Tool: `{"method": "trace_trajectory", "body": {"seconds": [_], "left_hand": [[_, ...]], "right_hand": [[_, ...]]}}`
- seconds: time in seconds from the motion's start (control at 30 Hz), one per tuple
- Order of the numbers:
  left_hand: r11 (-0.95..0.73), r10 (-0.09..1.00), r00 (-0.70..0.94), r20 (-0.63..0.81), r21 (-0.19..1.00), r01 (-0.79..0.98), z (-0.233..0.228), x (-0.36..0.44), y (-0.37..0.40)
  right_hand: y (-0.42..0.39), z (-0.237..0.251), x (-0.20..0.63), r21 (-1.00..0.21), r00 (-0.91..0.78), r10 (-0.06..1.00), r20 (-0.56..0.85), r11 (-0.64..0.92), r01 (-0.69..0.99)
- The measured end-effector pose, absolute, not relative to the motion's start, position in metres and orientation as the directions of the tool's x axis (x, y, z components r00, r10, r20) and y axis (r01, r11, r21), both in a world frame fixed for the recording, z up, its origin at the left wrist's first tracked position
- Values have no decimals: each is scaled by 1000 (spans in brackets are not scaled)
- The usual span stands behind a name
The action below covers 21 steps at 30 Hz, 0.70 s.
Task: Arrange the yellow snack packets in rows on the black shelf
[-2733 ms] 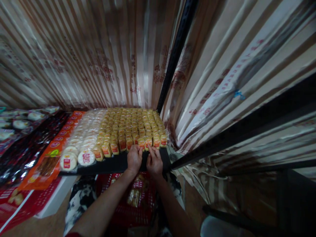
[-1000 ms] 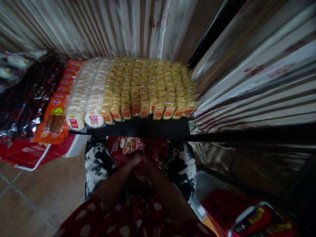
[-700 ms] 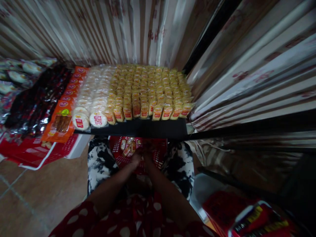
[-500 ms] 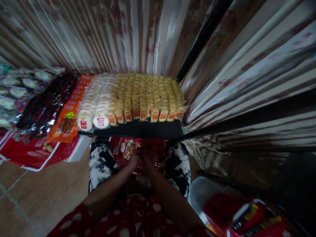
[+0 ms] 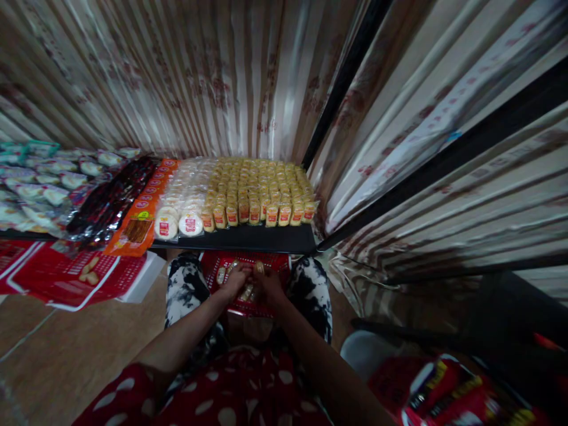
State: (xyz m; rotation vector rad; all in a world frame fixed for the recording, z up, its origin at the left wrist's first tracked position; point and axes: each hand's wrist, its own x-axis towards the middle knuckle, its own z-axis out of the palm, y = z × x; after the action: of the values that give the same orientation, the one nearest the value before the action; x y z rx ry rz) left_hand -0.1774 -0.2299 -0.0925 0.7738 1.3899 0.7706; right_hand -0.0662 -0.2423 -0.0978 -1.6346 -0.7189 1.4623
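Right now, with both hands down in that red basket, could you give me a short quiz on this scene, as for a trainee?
1. True or false: both hands are inside the red basket on the lap.
2. Which packs sit nearest the shelf's right end? A round white cakes B small yellow packs C orange packets
3. Fill in: the black shelf lies ___ the basket.

Key: 1 true. 2 B. 3 above.

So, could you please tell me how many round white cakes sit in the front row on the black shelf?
2: one round white cake at the row's left end, another just right of it, beside the yellow packets. More lie stacked behind, too blurred to count.
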Motion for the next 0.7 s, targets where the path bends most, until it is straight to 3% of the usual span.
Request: {"method": "trace_trajectory", "body": {"seconds": [0.23,0.33,0.57,0.7], "left_hand": [[424,894,159,-419,906,4,-58,-184,-228],[402,900,214,-381,913,-68,-51,-186,-229],[467,884,187,-429,832,-298,-43,-187,-232],[450,893,155,-422,841,-301,-36,-185,-233]], "right_hand": [[-235,-51,-42,-821,-53,819,-571,-570,43],[-229,-31,-36,-811,-81,807,-585,-581,67],[-222,7,-27,-846,-80,845,-528,-532,-36],[-220,3,-29,-876,-54,880,-471,-474,-89]]}}
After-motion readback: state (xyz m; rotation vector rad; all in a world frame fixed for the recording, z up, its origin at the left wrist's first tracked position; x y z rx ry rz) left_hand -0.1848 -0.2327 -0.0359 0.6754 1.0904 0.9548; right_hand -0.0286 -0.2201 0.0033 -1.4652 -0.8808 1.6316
